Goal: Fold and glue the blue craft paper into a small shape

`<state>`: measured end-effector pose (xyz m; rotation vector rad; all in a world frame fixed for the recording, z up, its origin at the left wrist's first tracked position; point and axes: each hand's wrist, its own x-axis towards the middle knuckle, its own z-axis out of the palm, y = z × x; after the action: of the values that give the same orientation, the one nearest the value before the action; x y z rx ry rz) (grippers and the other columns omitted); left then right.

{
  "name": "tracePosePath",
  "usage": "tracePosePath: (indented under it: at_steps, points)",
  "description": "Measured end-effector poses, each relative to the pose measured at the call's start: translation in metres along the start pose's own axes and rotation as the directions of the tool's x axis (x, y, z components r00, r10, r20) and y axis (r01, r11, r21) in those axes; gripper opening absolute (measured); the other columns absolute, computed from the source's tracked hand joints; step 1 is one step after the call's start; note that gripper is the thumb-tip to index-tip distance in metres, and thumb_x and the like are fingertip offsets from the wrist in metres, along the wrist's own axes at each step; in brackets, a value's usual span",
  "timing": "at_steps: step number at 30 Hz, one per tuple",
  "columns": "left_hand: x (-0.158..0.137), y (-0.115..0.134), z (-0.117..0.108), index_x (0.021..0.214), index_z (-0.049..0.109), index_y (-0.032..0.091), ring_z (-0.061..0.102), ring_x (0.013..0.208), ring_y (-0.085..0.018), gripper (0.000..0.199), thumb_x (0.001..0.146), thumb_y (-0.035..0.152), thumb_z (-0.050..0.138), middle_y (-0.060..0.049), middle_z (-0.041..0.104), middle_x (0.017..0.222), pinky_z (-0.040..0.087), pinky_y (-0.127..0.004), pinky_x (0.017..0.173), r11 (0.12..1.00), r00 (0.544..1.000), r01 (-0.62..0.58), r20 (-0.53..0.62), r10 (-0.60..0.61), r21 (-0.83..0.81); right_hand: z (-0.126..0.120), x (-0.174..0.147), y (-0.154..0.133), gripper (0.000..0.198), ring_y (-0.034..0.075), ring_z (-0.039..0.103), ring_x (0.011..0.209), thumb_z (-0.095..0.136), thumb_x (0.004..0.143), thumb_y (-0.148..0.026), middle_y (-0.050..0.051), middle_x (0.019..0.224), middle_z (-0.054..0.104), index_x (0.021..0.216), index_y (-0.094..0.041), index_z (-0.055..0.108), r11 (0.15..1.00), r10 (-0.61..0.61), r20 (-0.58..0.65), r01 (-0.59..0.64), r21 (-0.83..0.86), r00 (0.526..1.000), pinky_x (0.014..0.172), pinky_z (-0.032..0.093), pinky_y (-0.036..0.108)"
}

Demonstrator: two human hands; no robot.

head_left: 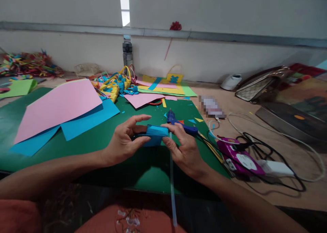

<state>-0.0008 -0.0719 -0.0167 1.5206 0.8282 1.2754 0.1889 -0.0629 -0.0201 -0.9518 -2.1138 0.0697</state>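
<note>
A person holds a folded piece of blue paper (156,132) over the middle of the green mat (143,180). The left hand (125,139) has it by one end, with the thumb in front and the fingers curled behind. The right hand (185,147) has the other end in a small pinch — thumb below, pointing finger above.

A blue glue gun (187,127) lies on the right part of the mat, just past the right hand. A long clear stick (172,185) runs down from by the right fingers and pokes out past the mat's near edge; its top is hidden, so I cannot tell what it joins.

On the mat's left side, a big pink sheet (60,110) lies on top of blue sheets (92,122). Near the mat's far edge, a red scissor handle (155,103) peeks out from pink paper (143,98). Right of the mat sits a purple power strip (232,149) with cords.
</note>
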Motion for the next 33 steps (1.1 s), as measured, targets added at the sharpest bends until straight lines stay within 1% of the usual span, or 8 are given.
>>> tracePosePath:
  at_steps: [4, 8, 11, 14, 19, 26, 29, 33]
  points:
    - [0.001, -0.001, -0.002, 0.107, 0.050, 0.015, 0.066, 0.073, -0.012, 0.041, 0.070, 0.011, 0.068, -0.004, 0.071, 0.082, 0.052, -0.016, 0.060, 0.995, 0.999, 0.040, -0.011, -0.041, -0.093, -0.001, 0.000, 0.000, 0.021, 0.020, 0.063, 0.089, 0.043, 0.091, -0.029, 0.006, 0.096, 0.068, 0.106, -0.020, 0.052, 1.000, 0.016, 0.000, -0.016, 0.004, 1.000, 0.089, 0.045, 0.040]
    - [0.002, -0.004, -0.004, 0.088, 0.052, 0.016, 0.065, 0.067, -0.009, 0.029, 0.066, 0.011, 0.070, 0.000, 0.069, 0.074, 0.050, -0.013, 0.054, 0.988, 0.995, 0.063, -0.065, -0.073, -0.141, -0.002, 0.000, 0.000, 0.019, 0.020, 0.062, 0.089, 0.043, 0.090, -0.028, 0.005, 0.094, 0.067, 0.105, -0.020, 0.052, 1.000, 0.027, -0.009, -0.027, 0.003, 1.000, 0.088, 0.045, 0.039]
    - [0.002, -0.005, -0.005, 0.077, 0.052, 0.015, 0.061, 0.057, -0.007, 0.023, 0.064, 0.011, 0.071, 0.002, 0.065, 0.066, 0.047, -0.013, 0.050, 0.992, 0.990, 0.078, -0.111, -0.090, -0.104, -0.002, 0.000, 0.000, 0.019, 0.020, 0.063, 0.089, 0.044, 0.090, -0.028, 0.004, 0.094, 0.067, 0.106, -0.020, 0.052, 1.000, 0.027, -0.009, -0.027, 0.006, 1.000, 0.090, 0.044, 0.040]
    - [0.003, -0.006, -0.004, 0.070, 0.053, 0.014, 0.056, 0.052, -0.005, 0.019, 0.063, 0.013, 0.071, 0.003, 0.061, 0.061, 0.044, -0.013, 0.048, 0.996, 0.989, 0.075, -0.126, -0.080, -0.041, -0.002, 0.001, 0.000, 0.019, 0.019, 0.063, 0.089, 0.044, 0.090, -0.027, 0.005, 0.097, 0.067, 0.107, -0.021, 0.051, 1.000, 0.014, -0.009, -0.014, 0.013, 1.000, 0.092, 0.043, 0.040]
    - [0.002, -0.007, -0.005, 0.068, 0.054, 0.014, 0.050, 0.051, -0.004, 0.018, 0.063, 0.016, 0.071, 0.004, 0.056, 0.058, 0.040, -0.013, 0.048, 0.997, 0.989, 0.076, -0.124, -0.076, -0.003, -0.002, 0.001, 0.000, 0.020, 0.019, 0.064, 0.091, 0.043, 0.091, -0.026, 0.005, 0.098, 0.068, 0.108, -0.021, 0.051, 1.000, 0.006, -0.014, -0.006, 0.011, 1.000, 0.093, 0.042, 0.040]
    - [0.001, -0.010, -0.009, 0.069, 0.054, 0.014, 0.046, 0.051, -0.005, 0.021, 0.061, 0.020, 0.073, 0.005, 0.054, 0.059, 0.036, -0.015, 0.048, 0.986, 0.988, 0.152, -0.030, -0.151, 0.063, -0.002, 0.002, 0.002, 0.019, 0.019, 0.064, 0.087, 0.043, 0.091, -0.026, 0.004, 0.093, 0.068, 0.106, -0.021, 0.052, 0.999, 0.023, -0.022, -0.022, 0.037, 0.999, 0.092, 0.042, 0.042]
    - [0.001, -0.011, -0.010, 0.065, 0.054, 0.014, 0.046, 0.051, -0.005, 0.017, 0.061, 0.020, 0.070, 0.004, 0.054, 0.057, 0.036, -0.016, 0.048, 0.980, 0.989, 0.148, -0.013, -0.147, 0.130, -0.002, 0.001, 0.002, 0.020, 0.018, 0.063, 0.088, 0.042, 0.091, -0.028, 0.005, 0.095, 0.068, 0.108, -0.021, 0.052, 0.996, 0.043, -0.005, -0.043, 0.077, 0.999, 0.093, 0.040, 0.042]
    - [0.000, -0.011, -0.011, 0.063, 0.057, 0.014, 0.049, 0.051, -0.007, 0.011, 0.063, 0.019, 0.066, 0.003, 0.058, 0.058, 0.039, -0.017, 0.049, 0.971, 0.994, 0.105, -0.066, -0.092, 0.216, -0.001, -0.001, 0.001, 0.026, 0.019, 0.062, 0.095, 0.041, 0.092, -0.036, 0.006, 0.101, 0.067, 0.110, -0.020, 0.051, 0.995, 0.013, -0.016, -0.011, 0.103, 1.000, 0.099, 0.034, 0.044]
